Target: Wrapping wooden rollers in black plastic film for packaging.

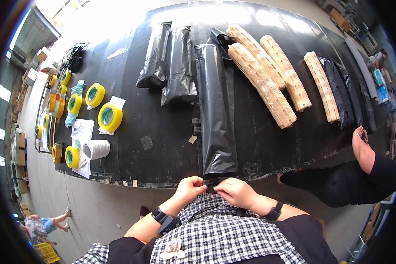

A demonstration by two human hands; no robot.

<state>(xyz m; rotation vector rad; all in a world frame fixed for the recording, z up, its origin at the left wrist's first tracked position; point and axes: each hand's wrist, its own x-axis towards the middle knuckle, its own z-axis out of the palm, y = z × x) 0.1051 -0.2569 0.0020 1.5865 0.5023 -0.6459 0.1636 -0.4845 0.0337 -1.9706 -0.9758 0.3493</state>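
A long black plastic mailing bag (216, 110) lies lengthwise in front of me, bulging with something inside. At its near end, by the table's front edge, my left hand (191, 188) pinches the left side of the flap. My right hand (236, 192) pinches the same end on its right, fingers pressed together. Two more filled black bags (179, 66) (155, 55) lie just left of it. To the right rest several long beige, slotted pieces in clear wrap, among them a near one (262, 83) and a separate one (322, 87).
On the left of the black table (163, 145) are yellow tape rolls (110, 118), a white roll (96, 149), papers (82, 130) and tangled black cable (75, 57). Flat black bags (339, 92) lie at right. A co-worker in black (339, 178) stands close by the right edge.
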